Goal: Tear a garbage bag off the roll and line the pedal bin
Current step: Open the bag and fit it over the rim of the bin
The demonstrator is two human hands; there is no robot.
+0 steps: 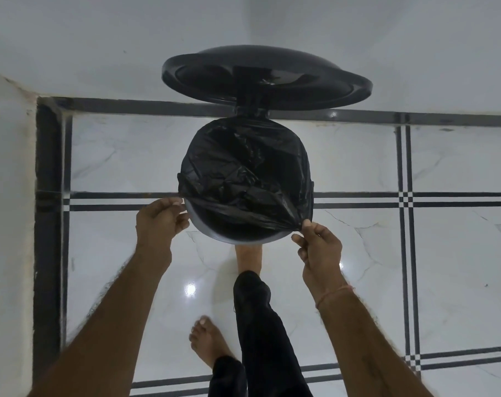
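A black pedal bin [229, 234] stands on the tiled floor with its round lid [266, 78] raised against the wall. A black garbage bag [243, 173] is draped over most of the bin's mouth; the near rim is still bare. My left hand [160, 219] pinches the bag's edge at the bin's left side. My right hand [318, 245] pinches a gathered corner of the bag at the near right rim. One of my feet [247, 259] is under the bin's front, where the pedal is hidden.
White wall runs behind the bin and a white wall corner [8, 196] stands at the left. My other bare foot [207, 342] rests on the glossy white floor tiles with black grid lines.
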